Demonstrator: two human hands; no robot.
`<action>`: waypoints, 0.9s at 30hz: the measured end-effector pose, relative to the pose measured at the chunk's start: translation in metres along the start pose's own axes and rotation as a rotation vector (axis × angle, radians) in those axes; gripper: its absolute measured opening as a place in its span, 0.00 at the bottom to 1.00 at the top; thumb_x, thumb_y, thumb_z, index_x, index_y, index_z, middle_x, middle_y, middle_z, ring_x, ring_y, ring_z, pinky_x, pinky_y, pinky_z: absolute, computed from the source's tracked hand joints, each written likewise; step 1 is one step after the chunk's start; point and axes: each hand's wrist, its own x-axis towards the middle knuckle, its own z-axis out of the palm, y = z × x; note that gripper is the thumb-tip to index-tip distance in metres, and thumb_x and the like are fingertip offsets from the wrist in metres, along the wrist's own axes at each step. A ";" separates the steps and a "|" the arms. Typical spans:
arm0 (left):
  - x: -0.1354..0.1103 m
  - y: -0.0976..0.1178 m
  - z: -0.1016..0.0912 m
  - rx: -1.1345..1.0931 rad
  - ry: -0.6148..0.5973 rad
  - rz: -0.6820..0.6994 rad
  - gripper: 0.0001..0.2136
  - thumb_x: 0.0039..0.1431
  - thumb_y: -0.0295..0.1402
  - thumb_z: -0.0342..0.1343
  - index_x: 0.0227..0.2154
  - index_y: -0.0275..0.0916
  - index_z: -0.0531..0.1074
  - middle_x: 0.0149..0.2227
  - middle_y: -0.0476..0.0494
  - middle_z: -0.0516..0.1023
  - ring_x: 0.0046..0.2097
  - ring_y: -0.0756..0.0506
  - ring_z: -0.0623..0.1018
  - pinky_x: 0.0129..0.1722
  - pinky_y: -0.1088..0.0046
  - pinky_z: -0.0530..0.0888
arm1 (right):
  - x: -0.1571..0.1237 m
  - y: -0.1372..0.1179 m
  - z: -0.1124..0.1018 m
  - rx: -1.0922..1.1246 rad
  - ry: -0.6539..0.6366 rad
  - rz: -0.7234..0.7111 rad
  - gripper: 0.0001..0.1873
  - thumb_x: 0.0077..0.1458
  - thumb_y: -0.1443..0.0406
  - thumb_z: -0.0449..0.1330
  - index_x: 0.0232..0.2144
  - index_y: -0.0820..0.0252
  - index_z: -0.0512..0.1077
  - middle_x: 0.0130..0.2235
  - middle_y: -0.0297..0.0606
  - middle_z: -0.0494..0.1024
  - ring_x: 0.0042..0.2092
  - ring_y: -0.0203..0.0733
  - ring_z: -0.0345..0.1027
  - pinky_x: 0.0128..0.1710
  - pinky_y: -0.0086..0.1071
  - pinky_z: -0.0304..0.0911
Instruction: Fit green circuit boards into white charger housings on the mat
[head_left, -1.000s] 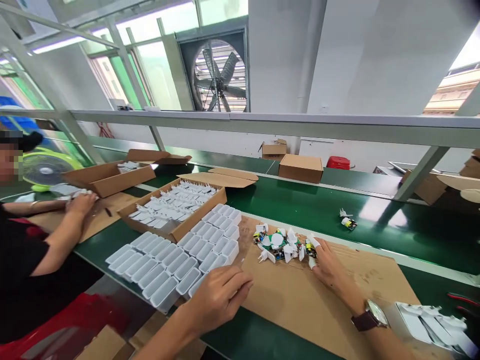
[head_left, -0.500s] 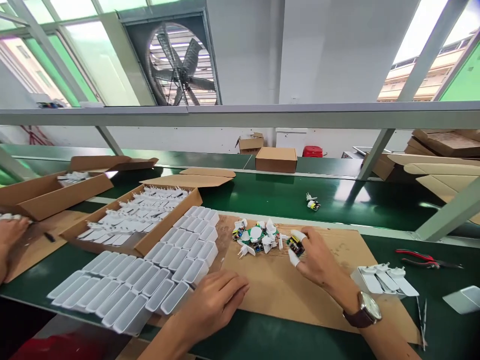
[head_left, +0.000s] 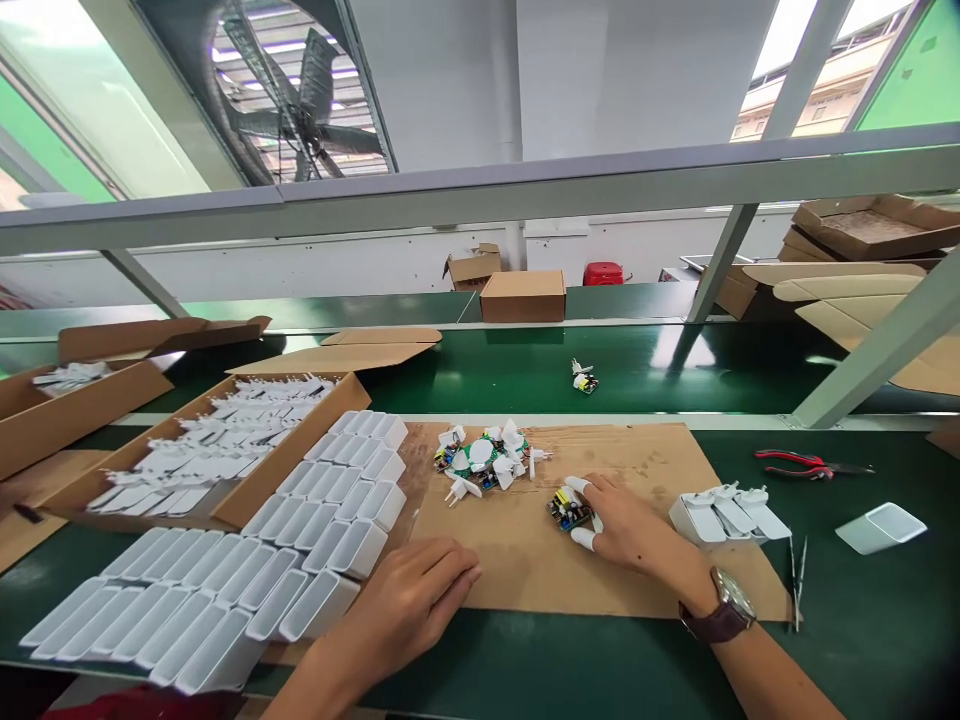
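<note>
My right hand (head_left: 619, 525), white covers on its fingertips and a watch on the wrist, grips a small circuit board (head_left: 569, 509) with black and yellow parts low over the cardboard sheet (head_left: 502, 575). Resting by the sheet's near left edge is my left hand (head_left: 427, 600), its fingers curled together and nothing visible in them. Beyond the hands lies a pile of circuit boards with white plug pieces (head_left: 484, 455). Rows of white plastic housings (head_left: 225, 580) stand just left of my left hand.
A carton of white plug parts (head_left: 217, 440) stands at the left. Right of the sheet are a housing holding several plug parts (head_left: 727, 515), tweezers (head_left: 797, 585), red-handled pliers (head_left: 814, 466) and a lone housing (head_left: 881, 528). Another board with a plug (head_left: 583, 378) lies farther back.
My right hand has drawn the circuit board away from the pile, toward me. The view has shifted, and the other person's hand at the left is now out of view. My left hand stays curled.
</note>
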 end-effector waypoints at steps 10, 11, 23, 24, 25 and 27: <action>0.011 0.004 0.015 -0.020 -0.182 0.033 0.09 0.77 0.32 0.48 0.44 0.41 0.74 0.35 0.46 0.81 0.35 0.45 0.81 0.37 0.70 0.75 | -0.002 0.005 0.012 0.073 0.072 -0.173 0.26 0.51 0.77 0.57 0.52 0.59 0.70 0.59 0.49 0.73 0.61 0.55 0.67 0.59 0.47 0.69; 0.011 0.004 0.014 -0.008 -0.195 0.032 0.09 0.77 0.33 0.48 0.44 0.41 0.74 0.35 0.46 0.81 0.35 0.45 0.81 0.37 0.70 0.75 | -0.002 0.005 0.011 0.071 0.058 -0.162 0.25 0.51 0.78 0.56 0.51 0.59 0.71 0.55 0.48 0.75 0.57 0.54 0.69 0.57 0.46 0.70; 0.018 -0.037 -0.025 0.112 -0.125 -0.058 0.12 0.77 0.36 0.49 0.46 0.38 0.78 0.39 0.41 0.84 0.40 0.45 0.83 0.40 0.70 0.78 | 0.014 0.042 0.068 0.166 0.138 -0.071 0.12 0.61 0.59 0.53 0.43 0.54 0.73 0.37 0.41 0.77 0.34 0.48 0.73 0.35 0.40 0.72; 0.017 -0.048 -0.032 0.083 -0.084 -0.109 0.13 0.77 0.36 0.50 0.47 0.39 0.78 0.40 0.41 0.84 0.41 0.44 0.83 0.41 0.69 0.79 | 0.015 0.048 0.072 0.179 0.139 -0.057 0.10 0.60 0.59 0.54 0.40 0.53 0.73 0.36 0.41 0.77 0.34 0.49 0.74 0.36 0.40 0.72; 0.016 -0.061 -0.040 0.047 -0.034 -0.189 0.12 0.76 0.37 0.51 0.47 0.39 0.79 0.41 0.41 0.85 0.42 0.44 0.84 0.43 0.69 0.79 | 0.016 0.052 0.074 0.194 0.124 -0.047 0.09 0.59 0.59 0.55 0.38 0.52 0.74 0.36 0.40 0.78 0.35 0.49 0.75 0.37 0.40 0.73; 0.011 -0.091 -0.059 -0.011 0.076 -0.407 0.13 0.72 0.42 0.54 0.45 0.41 0.81 0.43 0.41 0.87 0.44 0.43 0.84 0.45 0.67 0.80 | 0.017 0.059 0.074 0.216 0.065 -0.031 0.07 0.54 0.61 0.58 0.36 0.51 0.75 0.36 0.40 0.80 0.36 0.50 0.76 0.38 0.41 0.74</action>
